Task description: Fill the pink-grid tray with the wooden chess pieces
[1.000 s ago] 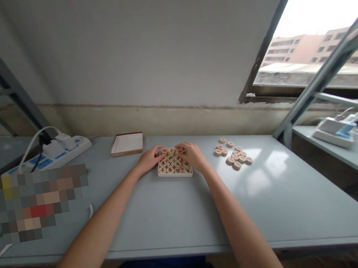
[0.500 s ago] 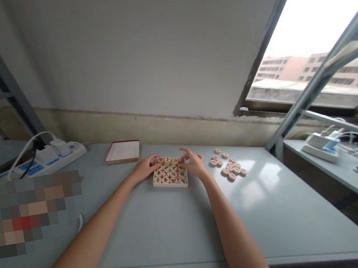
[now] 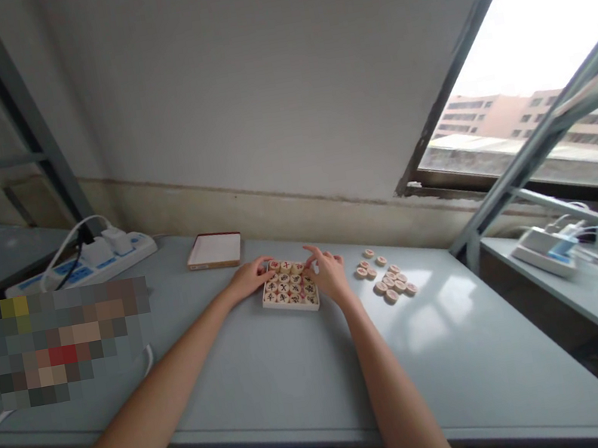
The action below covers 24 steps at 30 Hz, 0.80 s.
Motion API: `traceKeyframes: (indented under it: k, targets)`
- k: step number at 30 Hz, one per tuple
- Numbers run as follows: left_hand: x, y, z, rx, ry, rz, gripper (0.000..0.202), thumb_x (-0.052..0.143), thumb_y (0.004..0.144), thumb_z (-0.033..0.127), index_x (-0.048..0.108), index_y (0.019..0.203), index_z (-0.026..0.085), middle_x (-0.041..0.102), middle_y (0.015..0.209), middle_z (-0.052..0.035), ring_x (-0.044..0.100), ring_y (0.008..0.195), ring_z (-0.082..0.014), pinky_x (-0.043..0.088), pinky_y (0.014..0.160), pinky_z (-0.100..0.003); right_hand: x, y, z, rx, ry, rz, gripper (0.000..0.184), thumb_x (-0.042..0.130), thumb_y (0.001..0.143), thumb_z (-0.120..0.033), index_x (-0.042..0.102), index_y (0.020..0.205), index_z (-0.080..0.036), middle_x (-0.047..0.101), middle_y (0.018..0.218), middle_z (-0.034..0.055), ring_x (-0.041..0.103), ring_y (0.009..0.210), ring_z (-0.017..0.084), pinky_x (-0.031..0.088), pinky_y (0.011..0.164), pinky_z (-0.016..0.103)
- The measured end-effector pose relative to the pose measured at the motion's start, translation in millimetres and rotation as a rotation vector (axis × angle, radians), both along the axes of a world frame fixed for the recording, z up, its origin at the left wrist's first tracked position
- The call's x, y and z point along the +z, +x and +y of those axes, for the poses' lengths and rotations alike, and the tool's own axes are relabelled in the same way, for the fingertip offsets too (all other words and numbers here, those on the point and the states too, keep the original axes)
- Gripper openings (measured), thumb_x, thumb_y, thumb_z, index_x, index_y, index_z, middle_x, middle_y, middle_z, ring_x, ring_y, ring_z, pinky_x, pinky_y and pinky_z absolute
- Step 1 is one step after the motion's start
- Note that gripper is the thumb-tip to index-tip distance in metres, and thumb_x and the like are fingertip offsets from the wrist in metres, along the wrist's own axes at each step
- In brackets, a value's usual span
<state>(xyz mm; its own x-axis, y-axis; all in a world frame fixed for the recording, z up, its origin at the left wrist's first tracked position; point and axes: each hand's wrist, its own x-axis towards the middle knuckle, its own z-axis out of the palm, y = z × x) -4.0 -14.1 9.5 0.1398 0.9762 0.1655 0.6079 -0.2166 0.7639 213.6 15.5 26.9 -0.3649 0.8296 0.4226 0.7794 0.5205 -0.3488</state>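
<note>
A shallow white-sided box (image 3: pixel 292 307) holds rows of round Chinese chess pieces (image 3: pixel 284 287) with red and black characters. My left hand (image 3: pixel 250 276) is closed on the box's far left corner, fingertips by the pieces there. On the opposite side, my right hand (image 3: pixel 328 271) bends over the box's right edge. Its thumb side touches the pieces near that edge, while the index finger sticks up apart from the others. I see nothing held in it, though its curled fingers are partly hidden. Several loose chess pieces (image 3: pixel 389 281) lie to the right of this hand.
A box lid (image 3: pixel 215 249), white inside with a reddish rim, lies at the back left of the grey desk (image 3: pixel 268 382). Farther left are a power strip (image 3: pixel 104 258) with plugs and a blurred-out patch. The wall borders the back; a metal frame (image 3: pixel 496 202) slants up at the right.
The whole view has shifted slightly, so things on the desk appear a little farther right. Both hands keep nearly the same places and poses at the box.
</note>
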Motion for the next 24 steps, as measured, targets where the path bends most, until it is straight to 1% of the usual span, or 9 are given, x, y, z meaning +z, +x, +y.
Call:
traceKeyframes:
  k: [3,7,10,15,18,22,24]
  targets:
    - [0.2,0,0,-0.001,-0.011,-0.004,0.050,0.049,0.070,0.046,0.049,0.111,0.017,0.065,0.081,-0.0046,0.059,0.072,-0.0177,0.042,0.060,-0.024,-1.2,-3,-2,-0.016,0.062,-0.024,0.044,0.046,0.074,-0.017,0.042,0.116,-0.027,0.062,0.082,-0.0004,0.048,0.087,0.018,0.020,0.082,0.035]
    - [2.1,1,-2,0.031,-0.018,-0.016,0.050,0.049,0.070,0.046,0.050,0.110,0.017,0.065,0.080,-0.0042,0.059,0.072,-0.0173,0.042,0.061,-0.024,0.0,-6,-6,0.009,0.078,-0.030,0.037,0.044,0.075,-0.020,0.046,0.112,-0.027,0.062,0.084,-0.0002,0.047,0.087,0.018,0.021,0.081,0.034]
    - [3.4,2,-4,0.042,-0.003,-0.015,0.049,0.049,0.070,0.048,0.051,0.109,0.018,0.065,0.078,-0.0036,0.058,0.071,-0.0173,0.042,0.060,-0.024,0.1,-8,-9,0.012,0.100,-0.017,0.039,0.044,0.075,-0.022,0.044,0.114,-0.025,0.061,0.085,0.0011,0.047,0.087,0.019,0.022,0.081,0.034]
    - [5.2,3,-6,0.065,0.000,0.003,0.048,0.047,0.071,0.047,0.051,0.109,0.017,0.064,0.076,-0.0034,0.058,0.070,-0.0169,0.041,0.060,-0.024,5.1,-10,-13,-0.066,0.214,-0.016,0.040,0.040,0.078,-0.019,0.041,0.118,-0.019,0.059,0.089,0.0056,0.045,0.087,0.020,0.022,0.080,0.034]
    - [5.3,3,-6,0.062,-0.001,-0.002,0.049,0.047,0.071,0.048,0.050,0.109,0.017,0.064,0.077,-0.0033,0.058,0.071,-0.0169,0.041,0.061,-0.024,10.8,-12,-16,-0.036,0.258,-0.044,0.038,0.041,0.078,-0.020,0.043,0.116,-0.021,0.056,0.096,0.0062,0.042,0.091,0.021,0.023,0.081,0.034]
    - [3.3,2,-5,0.054,0.003,-0.008,0.050,0.047,0.071,0.050,0.051,0.108,0.017,0.064,0.079,-0.0033,0.057,0.072,-0.0168,0.041,0.061,-0.024,11.2,-19,-19,0.039,0.237,-0.066,0.033,0.045,0.078,-0.022,0.047,0.110,-0.024,0.053,0.102,0.0045,0.040,0.096,0.021,0.023,0.083,0.033]
    - [2.3,2,-4,0.053,0.006,-0.003,0.049,0.047,0.071,0.050,0.051,0.108,0.017,0.064,0.078,-0.0030,0.057,0.071,-0.0165,0.040,0.060,-0.023,10.0,-22,-19,0.040,0.222,-0.060,0.032,0.044,0.078,-0.021,0.048,0.109,-0.025,0.053,0.103,0.0043,0.040,0.097,0.020,0.023,0.084,0.034]
